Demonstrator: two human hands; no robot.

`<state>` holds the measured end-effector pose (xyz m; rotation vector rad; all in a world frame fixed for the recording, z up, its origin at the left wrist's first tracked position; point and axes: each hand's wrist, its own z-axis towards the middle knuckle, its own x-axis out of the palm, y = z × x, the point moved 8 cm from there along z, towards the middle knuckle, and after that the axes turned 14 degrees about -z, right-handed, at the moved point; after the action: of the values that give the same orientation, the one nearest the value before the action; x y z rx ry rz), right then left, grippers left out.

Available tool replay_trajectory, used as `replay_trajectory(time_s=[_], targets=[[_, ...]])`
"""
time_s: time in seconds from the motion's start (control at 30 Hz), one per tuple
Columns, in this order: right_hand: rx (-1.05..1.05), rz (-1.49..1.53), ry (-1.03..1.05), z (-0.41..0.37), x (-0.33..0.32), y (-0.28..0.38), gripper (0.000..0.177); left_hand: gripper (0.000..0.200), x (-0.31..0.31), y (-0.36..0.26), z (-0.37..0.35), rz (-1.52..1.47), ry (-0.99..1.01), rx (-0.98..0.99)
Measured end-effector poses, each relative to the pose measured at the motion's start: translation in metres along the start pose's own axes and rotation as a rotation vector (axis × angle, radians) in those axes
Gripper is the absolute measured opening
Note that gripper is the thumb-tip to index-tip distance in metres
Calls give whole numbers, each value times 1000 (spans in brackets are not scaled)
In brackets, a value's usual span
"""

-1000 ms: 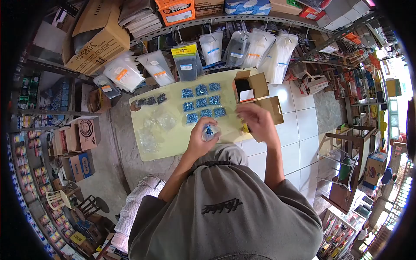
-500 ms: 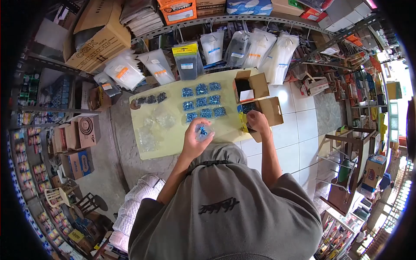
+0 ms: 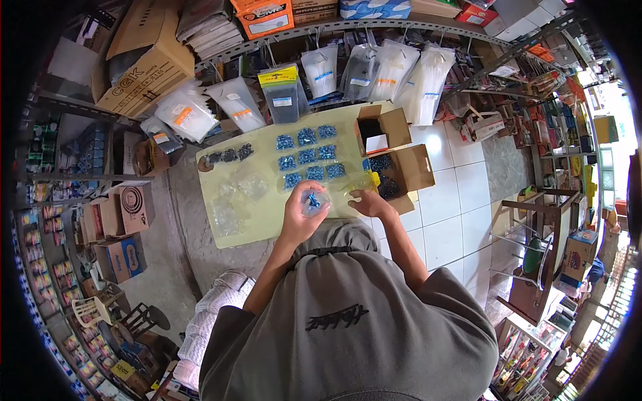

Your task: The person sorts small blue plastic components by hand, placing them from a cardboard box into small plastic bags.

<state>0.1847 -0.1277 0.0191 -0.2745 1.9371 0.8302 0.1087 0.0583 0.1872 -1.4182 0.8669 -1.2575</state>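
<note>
My left hand (image 3: 301, 215) is wrapped round a small clear plastic bag (image 3: 323, 202), its mouth facing up, with a few small shiny blue pieces (image 3: 312, 199) inside. My right hand (image 3: 374, 204) is just right of the bag, beside the front cardboard box. Its fingers are drawn together; anything between them is too small to make out. That open cardboard box (image 3: 419, 168) holds dark blue and black small pieces. Beyond my hands, several filled clear packets of blue pieces (image 3: 307, 156) lie in rows on the pale yellow table (image 3: 267, 144).
Behind the front box stands another open box (image 3: 394, 127) with black contents. Flat clear bags (image 3: 231, 217) and packets of dark pieces (image 3: 229, 155) lie on the table's left. Packs of cable ties (image 3: 319, 72) hang from the shelf. White rope bundles (image 3: 217, 301) stand at my left.
My right hand has come out of the front box and moved left towards the bag. My left hand still holds the bag in nearly the same place.
</note>
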Motion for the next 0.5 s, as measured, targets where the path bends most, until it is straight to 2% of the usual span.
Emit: replay_trajectory(time_s=[0.07,0.1,0.17,0.23,0.27,0.3,0.37,0.4,0.43,0.5], targets=[[15,359,205,-4,-11,3,33,40,-3,1,-1,-6,-5,-1],[16,360,207,-5,-19,-3,33,40,-4,2,-1,8,0,4],[158,746,250,-7,-29,-25,27,40,-4,2,-2,23,4,7],[261,506,58,-8,-56,-59,23,37,-5,-1,-3,3,-49,31],[423,441,-7,-8,-61,-80,20,37,-5,-1,-3,1,-46,28],[426,441,-9,-7,-57,-90,20,37,-4,0,-2,5,-47,23],[342,124,-289,-2,-66,-106,20,37,-2,0,-2,7,-47,17],[419,81,-170,6,-50,-119,30,37,0,-1,-1,8,-38,20],[415,80,-170,10,-42,-123,30,37,1,-1,-1,10,-32,24],[305,-41,-212,22,-31,-118,45,38,2,-2,-1,19,-12,12]])
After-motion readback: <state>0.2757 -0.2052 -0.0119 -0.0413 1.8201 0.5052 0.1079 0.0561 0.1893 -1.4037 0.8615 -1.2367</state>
